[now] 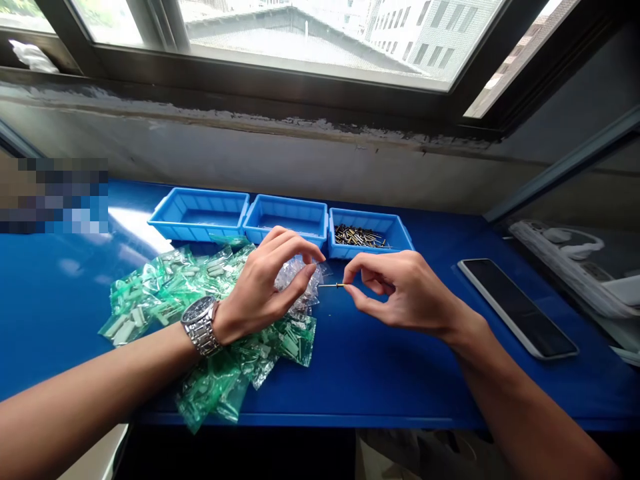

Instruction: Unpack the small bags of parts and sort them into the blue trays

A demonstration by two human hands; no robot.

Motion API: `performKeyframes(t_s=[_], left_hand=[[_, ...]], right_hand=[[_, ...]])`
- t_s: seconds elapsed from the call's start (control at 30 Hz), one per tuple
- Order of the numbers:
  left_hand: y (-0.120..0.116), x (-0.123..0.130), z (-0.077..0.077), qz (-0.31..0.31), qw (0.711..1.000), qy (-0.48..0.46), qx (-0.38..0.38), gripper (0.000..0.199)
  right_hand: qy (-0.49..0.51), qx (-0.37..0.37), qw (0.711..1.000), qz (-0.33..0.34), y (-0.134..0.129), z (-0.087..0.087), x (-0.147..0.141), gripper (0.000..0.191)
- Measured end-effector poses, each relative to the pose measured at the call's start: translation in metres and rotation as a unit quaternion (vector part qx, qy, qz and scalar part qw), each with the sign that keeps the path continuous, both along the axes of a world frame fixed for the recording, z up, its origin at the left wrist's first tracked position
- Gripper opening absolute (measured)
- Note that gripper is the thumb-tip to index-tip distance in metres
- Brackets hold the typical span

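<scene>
My right hand (pixel 400 287) pinches a thin metal pin (pixel 330 286) between thumb and index finger. The pin lies level, with a small collar near my fingertips and its thin end pointing left. My left hand (pixel 273 280), wearing a silver watch (pixel 201 323) at the wrist, hovers left of that end. Its thumb and index finger are curved with a gap between them, and nothing shows in it. Beneath and around the left hand lie green plastic packets (pixel 170 283) with pale parts inside, and clear plastic packets (pixel 300 287).
Three blue bins stand in a row at the back: a left bin (pixel 200 233), a middle bin (pixel 295 203) and a right bin (pixel 370 219) with many pins (pixel 357 236). On the right a phone (pixel 517 307) lies on the blue table (pixel 380 380), near white cables (pixel 575 247).
</scene>
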State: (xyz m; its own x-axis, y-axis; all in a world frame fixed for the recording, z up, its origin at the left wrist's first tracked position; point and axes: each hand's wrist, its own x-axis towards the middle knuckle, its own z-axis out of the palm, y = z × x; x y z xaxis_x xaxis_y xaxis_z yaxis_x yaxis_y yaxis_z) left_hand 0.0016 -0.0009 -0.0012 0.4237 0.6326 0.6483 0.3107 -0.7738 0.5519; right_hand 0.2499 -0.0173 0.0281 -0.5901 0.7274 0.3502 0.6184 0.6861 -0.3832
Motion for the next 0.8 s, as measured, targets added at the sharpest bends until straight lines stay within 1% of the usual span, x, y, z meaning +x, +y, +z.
performKeyframes(t_s=[0.1,0.23,0.33,0.47,0.5,0.63,0.8], left_hand=[[0.0,0.0,-0.001,-0.013,1.0,0.018,0.005,0.007],[0.002,0.0,-0.003,-0.022,1.0,0.019,0.009,0.002],[0.002,0.0,-0.004,-0.023,1.0,0.013,0.012,0.002],[0.002,0.0,-0.004,-0.018,1.0,0.009,0.019,0.003],[0.001,0.0,-0.004,-0.019,1.0,0.009,0.018,0.003],[0.002,0.0,-0.004,-0.024,1.0,0.008,0.015,0.002],[0.002,0.001,-0.004,-0.035,0.999,0.011,0.014,0.002]], right_hand=[[0.057,0.047,0.997,-0.011,-0.001,-0.002,-0.002,0.006],[0.092,0.085,0.992,-0.019,-0.003,-0.005,-0.009,0.004],[0.104,0.087,0.991,-0.019,-0.003,-0.008,-0.012,0.005],[0.121,0.062,0.991,-0.016,-0.002,-0.012,-0.014,0.017],[0.124,0.061,0.99,-0.014,-0.002,-0.014,-0.015,0.017],[0.131,0.076,0.988,-0.012,-0.002,-0.016,-0.019,0.008],[0.155,0.102,0.983,-0.007,-0.006,-0.017,-0.025,0.01]])
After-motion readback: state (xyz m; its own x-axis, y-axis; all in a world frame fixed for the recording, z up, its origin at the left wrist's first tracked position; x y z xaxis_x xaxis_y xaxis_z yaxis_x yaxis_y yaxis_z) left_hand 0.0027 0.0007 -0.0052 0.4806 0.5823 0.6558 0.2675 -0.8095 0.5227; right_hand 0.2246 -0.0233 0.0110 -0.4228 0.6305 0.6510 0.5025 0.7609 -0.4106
